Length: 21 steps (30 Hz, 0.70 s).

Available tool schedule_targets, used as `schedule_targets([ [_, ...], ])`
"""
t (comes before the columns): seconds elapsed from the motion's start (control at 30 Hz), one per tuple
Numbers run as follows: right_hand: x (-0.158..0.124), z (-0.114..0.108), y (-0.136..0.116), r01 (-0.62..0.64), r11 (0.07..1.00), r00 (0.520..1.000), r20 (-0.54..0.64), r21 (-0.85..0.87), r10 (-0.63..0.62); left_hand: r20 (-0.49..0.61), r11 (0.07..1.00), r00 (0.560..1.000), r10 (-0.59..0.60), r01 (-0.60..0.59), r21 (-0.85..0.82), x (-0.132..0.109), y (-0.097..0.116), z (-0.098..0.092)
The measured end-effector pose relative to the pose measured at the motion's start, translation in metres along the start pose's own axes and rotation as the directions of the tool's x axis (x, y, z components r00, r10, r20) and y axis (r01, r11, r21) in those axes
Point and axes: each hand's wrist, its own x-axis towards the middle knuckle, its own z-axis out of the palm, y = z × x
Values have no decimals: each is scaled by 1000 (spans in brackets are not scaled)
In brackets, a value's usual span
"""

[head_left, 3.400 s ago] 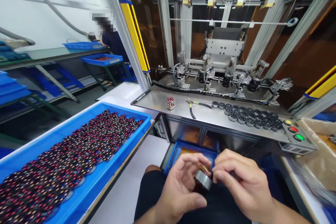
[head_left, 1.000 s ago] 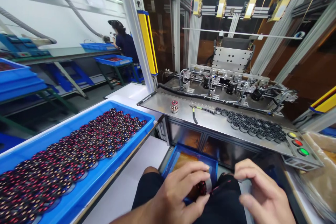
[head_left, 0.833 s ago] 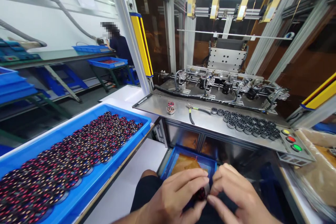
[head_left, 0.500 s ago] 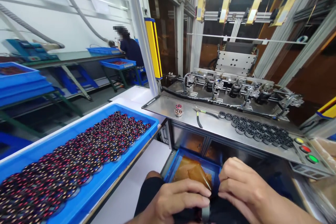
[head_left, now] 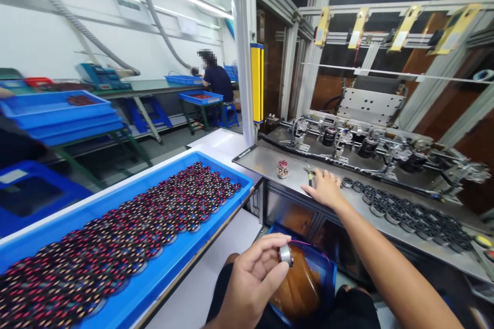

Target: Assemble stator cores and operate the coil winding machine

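Observation:
Between the thumb and fingers of my left hand (head_left: 254, 275) is a small wound motor stator (head_left: 285, 255), a silvery ring with a thin red wire trailing from it. My right hand (head_left: 326, 187) stretches over the metal worktop (head_left: 258, 164), fingers spread, on or just above a pair of pliers (head_left: 310, 177). The palm hides much of the pliers. Left of them stand red-and-copper wound stators (head_left: 283, 170). Several dark bare stator cores (head_left: 409, 211) are lined up to the right of my right hand.
A long blue tray (head_left: 116, 311) full of wound stators lies to my left. Below the worktop is a blue bin (head_left: 330, 272) with amber plastic sheet (head_left: 295, 290). A winding machine (head_left: 366, 146) stands behind the worktop, beside a yellow post (head_left: 257, 82). A co-worker (head_left: 218, 82) sits far off.
My right hand has left my lap and reached forward to the pliers. My left hand has turned, showing the stator. The view has swung left, and another person's arm appears at the left edge.

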Motion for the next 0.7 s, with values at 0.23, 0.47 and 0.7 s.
schedule_targets([
  [0.23,-6,-10,18,50,983,995,71,179,-63,-87,1000,996,16,-19,-25,-1,8,4],
  [0.47,-27,-53,22,-98,828,994,92,552,56,-51,998,999,-7,5,-55,-4,8,12],
  [0.7,-210,-59,-7,-192,527,967,250,828,-41,-50,993,997,-66,61,-97,-1,5,20],
])
